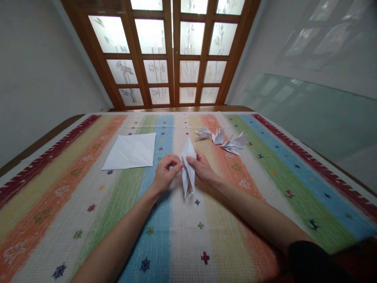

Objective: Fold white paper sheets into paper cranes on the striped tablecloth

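Observation:
A white sheet of paper folded into a narrow diamond (188, 151) is held above the middle of the tablecloth. Its lower half splits into two long points, and one tip looks slightly curled. My right hand (204, 168) grips it from the right, thumb across the front and fingers behind. At its left edge my left hand (167, 169) pinches with thumb and forefinger; the exact bit of paper between them is hidden. Several folded white paper cranes (218, 136) sit on the cloth beyond my right hand. Left of the hands lies a flat stack of white paper (129, 151).
A striped, patterned tablecloth (118, 236) covers the table. Wooden doors with frosted panes (159, 72) stand past its far edge. A pale glass panel (312, 114) leans along the right wall.

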{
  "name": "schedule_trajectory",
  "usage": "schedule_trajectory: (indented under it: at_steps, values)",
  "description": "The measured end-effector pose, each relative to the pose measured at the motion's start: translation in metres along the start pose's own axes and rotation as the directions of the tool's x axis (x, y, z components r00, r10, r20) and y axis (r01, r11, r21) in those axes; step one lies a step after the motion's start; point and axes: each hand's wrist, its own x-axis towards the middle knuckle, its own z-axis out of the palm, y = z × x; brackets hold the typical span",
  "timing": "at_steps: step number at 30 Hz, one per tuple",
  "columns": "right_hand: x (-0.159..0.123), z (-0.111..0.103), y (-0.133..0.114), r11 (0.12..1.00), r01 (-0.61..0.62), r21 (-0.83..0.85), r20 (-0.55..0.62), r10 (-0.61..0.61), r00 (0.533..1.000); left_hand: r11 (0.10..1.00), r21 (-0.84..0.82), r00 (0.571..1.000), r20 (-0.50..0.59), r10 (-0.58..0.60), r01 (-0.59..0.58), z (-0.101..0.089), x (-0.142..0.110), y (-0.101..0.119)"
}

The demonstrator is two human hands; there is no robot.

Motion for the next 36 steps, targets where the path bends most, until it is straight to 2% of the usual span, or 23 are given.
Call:
schedule_trajectory:
  at_steps: [3,7,14,20,24,28,32,34,36]
  values:
    - [-0.001,0.001,-0.001,0.993,-0.079,0.089,0.062,0.073,0.995,0.993,-0.102,0.998,-0.035,-0.06,0.056,0.001,0.0,-0.001]
    - [-0.001,0.001,0.0,0.986,-0.113,0.122,0.126,0.097,0.987,1.0,-0.019,1.0,0.023,-0.021,0.021,0.0,0.0,-0.003]
    - [-0.003,-0.002,0.005,0.997,-0.074,0.035,0.204,0.065,0.977,0.982,0.181,0.989,0.145,0.028,-0.055,-0.004,0.0,0.002]
    - [-0.002,-0.004,0.009,0.999,-0.003,-0.04,0.163,0.01,0.987,0.991,0.134,0.967,0.253,-0.021,-0.014,-0.001,-0.001,0.003]
    - [-0.002,-0.004,0.012,0.998,0.029,-0.063,0.155,-0.019,0.988,0.991,0.131,0.977,0.214,-0.025,-0.003,0.001,-0.003,-0.002]
    - [0.001,-0.006,0.014,0.999,0.002,-0.051,0.136,0.005,0.991,0.993,0.121,0.982,0.187,-0.018,-0.004,0.001,-0.002,-0.005]
    - [0.004,-0.009,0.012,0.999,0.002,-0.036,0.163,0.004,0.987,0.996,0.061,0.995,0.082,-0.063,0.058,-0.003,0.001,-0.007]
    - [0.004,-0.01,0.01,0.995,0.037,-0.089,0.172,-0.021,0.985,0.993,0.038,0.993,0.023,-0.114,0.113,-0.005,0.002,-0.009]
    - [0.002,-0.01,0.008,0.974,0.097,-0.205,0.123,-0.073,0.99,0.988,0.045,0.988,-0.03,-0.149,0.15,-0.005,0.002,-0.01]
